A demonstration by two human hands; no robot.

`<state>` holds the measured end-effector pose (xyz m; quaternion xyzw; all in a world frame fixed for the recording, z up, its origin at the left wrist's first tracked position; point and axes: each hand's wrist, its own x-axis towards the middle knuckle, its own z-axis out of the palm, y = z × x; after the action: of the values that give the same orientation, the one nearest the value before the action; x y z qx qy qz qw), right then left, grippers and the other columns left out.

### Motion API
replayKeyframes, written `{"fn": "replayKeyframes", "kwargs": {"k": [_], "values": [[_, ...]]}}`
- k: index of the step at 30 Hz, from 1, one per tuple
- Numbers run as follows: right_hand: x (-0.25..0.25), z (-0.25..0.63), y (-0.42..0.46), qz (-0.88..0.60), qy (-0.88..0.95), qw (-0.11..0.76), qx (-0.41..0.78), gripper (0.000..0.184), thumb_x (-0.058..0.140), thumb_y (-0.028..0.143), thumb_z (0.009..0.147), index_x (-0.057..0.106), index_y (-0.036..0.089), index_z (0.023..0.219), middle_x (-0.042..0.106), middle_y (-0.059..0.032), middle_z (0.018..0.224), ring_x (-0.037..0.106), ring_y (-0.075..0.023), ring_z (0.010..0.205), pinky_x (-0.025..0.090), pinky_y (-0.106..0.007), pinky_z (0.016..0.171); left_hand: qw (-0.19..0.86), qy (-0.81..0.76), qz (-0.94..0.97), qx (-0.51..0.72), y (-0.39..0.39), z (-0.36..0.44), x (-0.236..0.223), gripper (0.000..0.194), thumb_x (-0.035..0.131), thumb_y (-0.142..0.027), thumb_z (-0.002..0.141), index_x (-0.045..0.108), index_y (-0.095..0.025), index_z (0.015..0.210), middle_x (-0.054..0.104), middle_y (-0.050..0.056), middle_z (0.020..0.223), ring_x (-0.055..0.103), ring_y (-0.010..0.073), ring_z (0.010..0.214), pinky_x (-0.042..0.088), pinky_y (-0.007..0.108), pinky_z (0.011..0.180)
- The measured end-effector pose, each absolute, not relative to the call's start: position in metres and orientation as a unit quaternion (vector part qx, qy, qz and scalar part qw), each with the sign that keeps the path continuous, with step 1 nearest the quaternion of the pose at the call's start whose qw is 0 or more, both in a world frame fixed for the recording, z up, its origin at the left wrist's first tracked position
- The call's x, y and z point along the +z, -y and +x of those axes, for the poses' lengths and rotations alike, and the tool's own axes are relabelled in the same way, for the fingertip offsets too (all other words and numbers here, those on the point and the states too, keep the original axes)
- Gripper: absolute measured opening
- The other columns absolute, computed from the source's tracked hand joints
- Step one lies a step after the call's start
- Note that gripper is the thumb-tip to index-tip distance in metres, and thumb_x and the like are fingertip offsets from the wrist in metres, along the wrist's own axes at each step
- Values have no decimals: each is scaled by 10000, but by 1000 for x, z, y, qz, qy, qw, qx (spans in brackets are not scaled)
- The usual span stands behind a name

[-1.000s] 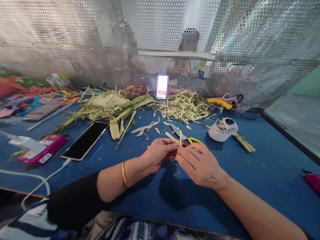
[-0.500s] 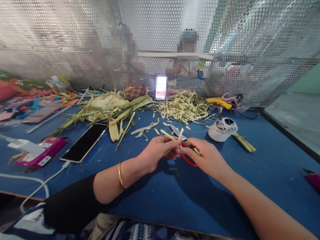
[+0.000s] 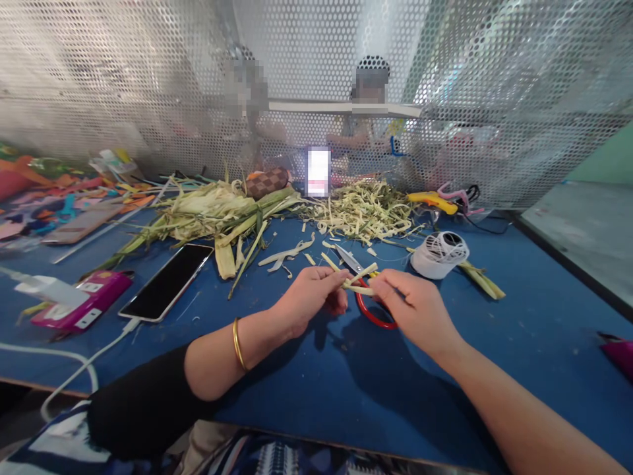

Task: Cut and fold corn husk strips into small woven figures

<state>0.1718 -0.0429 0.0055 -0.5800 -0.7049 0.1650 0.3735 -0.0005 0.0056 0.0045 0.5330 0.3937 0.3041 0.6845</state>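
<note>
Head view, pale yellow-green strips [image 3: 364,271] (narrow, crossing), pinched in both hands [image 3: 312,295] [image 3: 419,305]

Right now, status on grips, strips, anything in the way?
Left grip pinching strips. Right grip on one strip's end. Nearest clutter: scissors, partly hidden by right grip.

Scissors [image 3: 358,268] obstruct between left hand [image 3: 314,297] and right hand [image 3: 414,297], a thread spool [image 3: 428,264] beyond the latter; tabletop [image 3: 341,389] nearer than both is free.

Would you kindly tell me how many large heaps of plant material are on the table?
2: long leaves behind and to the right of the black phone, and thin strips beyond the scissors. Neither is hidden; only smaller pieces lie apart.
</note>
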Motion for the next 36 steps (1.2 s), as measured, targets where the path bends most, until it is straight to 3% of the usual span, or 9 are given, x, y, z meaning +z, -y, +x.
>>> {"fn": "replayKeyframes", "kwargs": {"k": [3,5,9,16,21,25,31,34,36], "values": [[2,179,36,-639,595,414,258,431,454,534,870,586,198,634,603,-14,600,536,-155,593,394,-280,580,723,-368,510,284,-5,-2,5,410,558,-525,805,657,-129,775,553,-9,502,486,80,445,390,203,479],[0,180,32,-625,556,424,347,434,521,581,809,611,187,653,624,-23,625,560,-161,625,422,-286,612,728,-369,510,271,-4,-3,5,397,613,-519,762,659,-125,759,557,-8,513,486,78,455,385,202,482],[-4,171,31,-562,512,455,463,366,658,542,705,624,178,692,645,-18,655,569,-148,638,443,-289,654,713,-376,540,240,-1,-2,5,326,739,-404,653,669,-119,794,551,-26,504,481,73,449,385,201,485],[-6,167,35,-609,524,470,365,266,616,438,744,591,194,642,567,24,550,471,-126,523,364,-265,536,652,-415,594,224,0,3,6,192,645,-311,742,623,-144,651,525,-30,429,480,76,406,407,198,492],[-3,170,33,-588,627,427,281,152,576,318,795,660,206,736,667,-14,761,580,-168,740,430,-303,716,669,-390,602,195,4,3,3,145,605,-262,746,624,-148,659,521,-36,415,502,89,409,423,207,519],[-5,159,37,-562,636,411,333,148,607,339,769,649,208,714,628,-11,755,562,-167,725,429,-286,643,651,-374,641,159,8,4,-3,213,578,-300,772,630,-145,636,537,-25,433,481,79,410,406,205,518],[-13,146,40,-585,579,475,312,243,650,297,713,519,195,537,530,14,606,467,-126,582,375,-261,544,632,-379,666,117,7,1,-2,266,598,-320,766,600,-155,557,524,-23,425,456,74,393,331,204,465],[-10,151,37,-588,535,478,374,252,645,382,733,590,193,575,553,11,583,494,-132,558,397,-262,527,694,-352,614,130,5,-1,2,262,638,-313,741,605,-148,540,538,-14,439,480,81,421,388,217,530],[-7,158,34,-571,480,511,427,277,635,467,748,675,196,702,639,-10,667,573,-157,638,457,-277,600,750,-333,548,164,3,-2,4,231,669,-339,730,654,-133,626,523,-20,445,484,88,438,402,225,542]]}}
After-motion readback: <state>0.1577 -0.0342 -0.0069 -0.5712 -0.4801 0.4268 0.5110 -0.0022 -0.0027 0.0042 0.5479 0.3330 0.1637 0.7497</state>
